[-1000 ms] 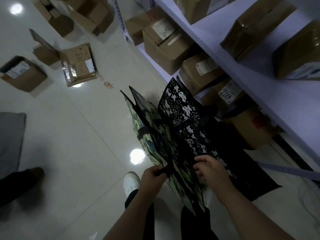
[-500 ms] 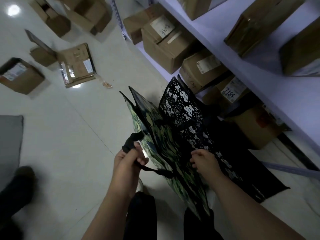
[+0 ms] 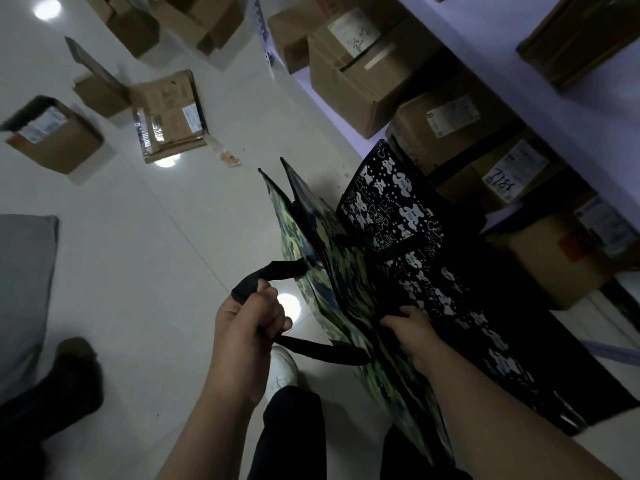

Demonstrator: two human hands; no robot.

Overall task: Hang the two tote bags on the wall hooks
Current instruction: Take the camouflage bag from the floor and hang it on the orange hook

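Black webbing strap is now bunching in my clenched left hand, lifted clear; my right hand is pinching the camouflage tote, readying it for hanging.

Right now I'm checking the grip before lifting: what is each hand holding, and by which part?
The left hand is closed around the black strap handle of the green camouflage tote. The right hand grips the bags' top edges; exactly which bag cannot be told.

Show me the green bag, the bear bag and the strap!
green bag (image 3: pixel 349 289), head view, its camouflage side
bear bag (image 3: pixel 408 216), head view, its printed side
strap (image 3: pixel 273 271), head view, the upper loop
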